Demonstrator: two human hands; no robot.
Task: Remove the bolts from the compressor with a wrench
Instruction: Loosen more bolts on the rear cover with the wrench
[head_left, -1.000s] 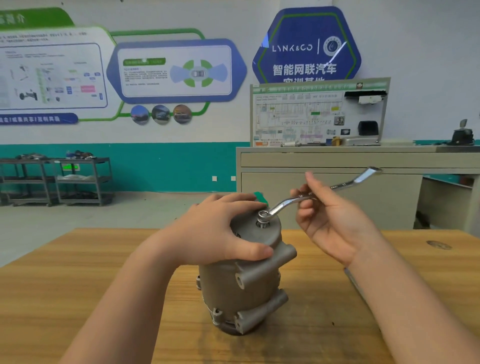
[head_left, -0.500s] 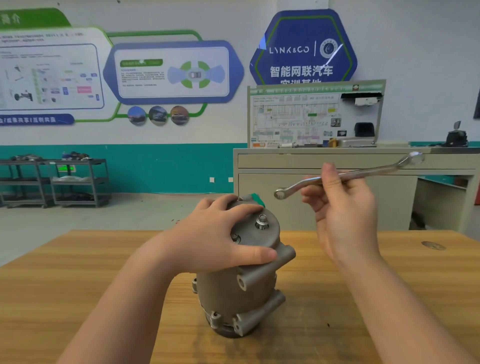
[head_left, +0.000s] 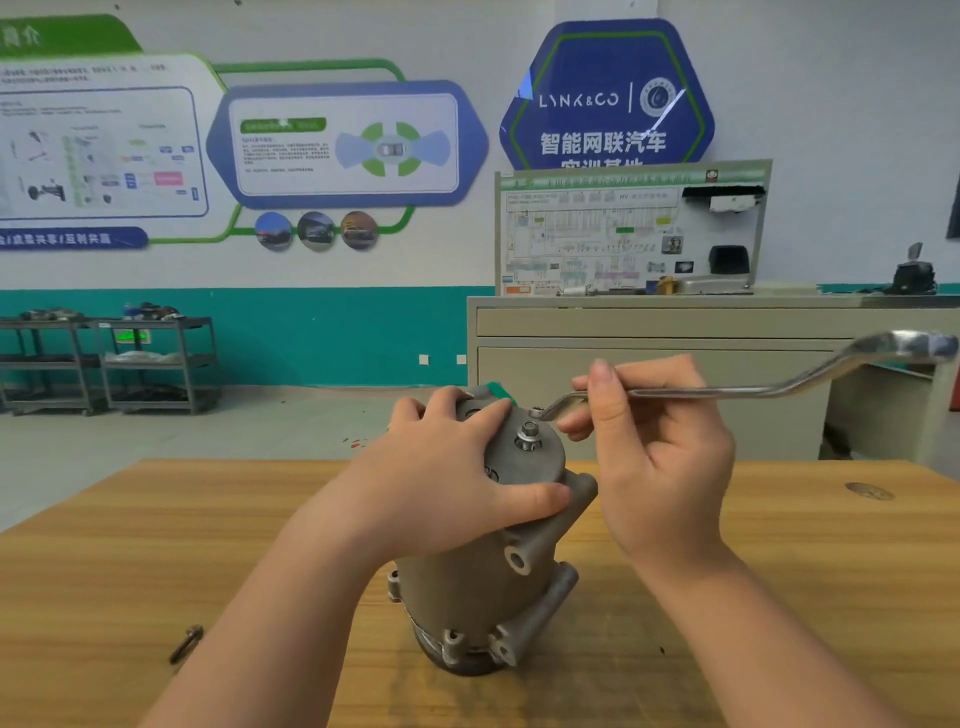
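One compressor (head_left: 483, 561) stands on wooden table (head_left: 779, 571); teal-banded wall (head_left: 311, 332) behind.

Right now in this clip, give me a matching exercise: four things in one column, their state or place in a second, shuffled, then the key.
Things:
1. left hand
2. right hand
3. bolt
4. wrench

States:
A. held in the air, ring end just above the compressor top, off the bolt
B. seated upright in the compressor's top face
C. pressed over the compressor's top, steadying it
D. pinching a metal handle

Pairs: 1-C, 2-D, 3-B, 4-A
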